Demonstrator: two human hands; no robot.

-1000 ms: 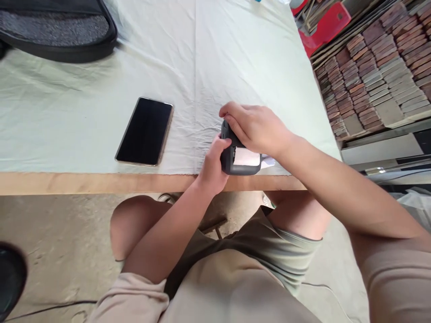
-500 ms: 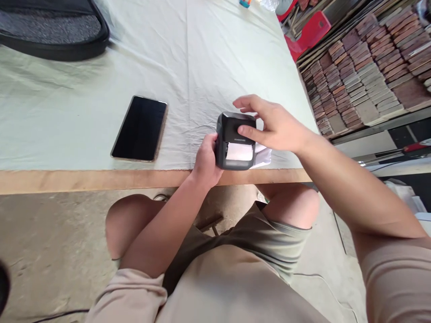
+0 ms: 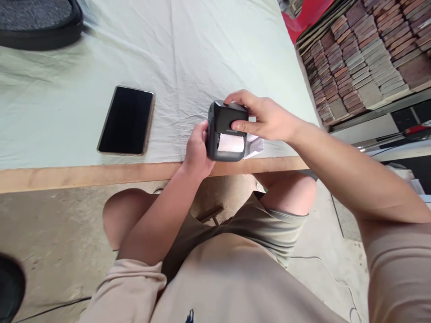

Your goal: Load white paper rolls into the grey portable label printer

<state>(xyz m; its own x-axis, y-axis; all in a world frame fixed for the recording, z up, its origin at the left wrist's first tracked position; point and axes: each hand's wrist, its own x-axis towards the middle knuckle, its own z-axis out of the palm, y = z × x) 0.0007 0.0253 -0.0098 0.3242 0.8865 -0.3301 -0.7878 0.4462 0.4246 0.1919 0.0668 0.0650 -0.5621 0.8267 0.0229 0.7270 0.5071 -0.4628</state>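
A dark, boxy label printer (image 3: 220,117), with a strip of white paper (image 3: 230,142) showing in its front slot, is between my two hands near the table's front edge. My left hand (image 3: 198,150) grips its left side, thumb along the edge. Over the top and right side bends my right hand (image 3: 261,115); its thumb presses on the dark lid and the fingertips touch the far edge. Behind the right side of the printer, a crumpled white sheet (image 3: 255,146) sticks out. Left of my hands lies a smartphone (image 3: 126,121), screen dark.
A pale cloth (image 3: 141,49) covers the table, whose bare wooden edge (image 3: 84,172) runs along the front. At the upper left sits an open black case (image 3: 40,38). Stacked bricks (image 3: 363,67) and a red chair (image 3: 308,15) stand beyond the right side.
My right hand's fingers have come down onto the printer's far edge, where they hovered just above before. The whole view has shifted slightly, so the phone and case appear further left.
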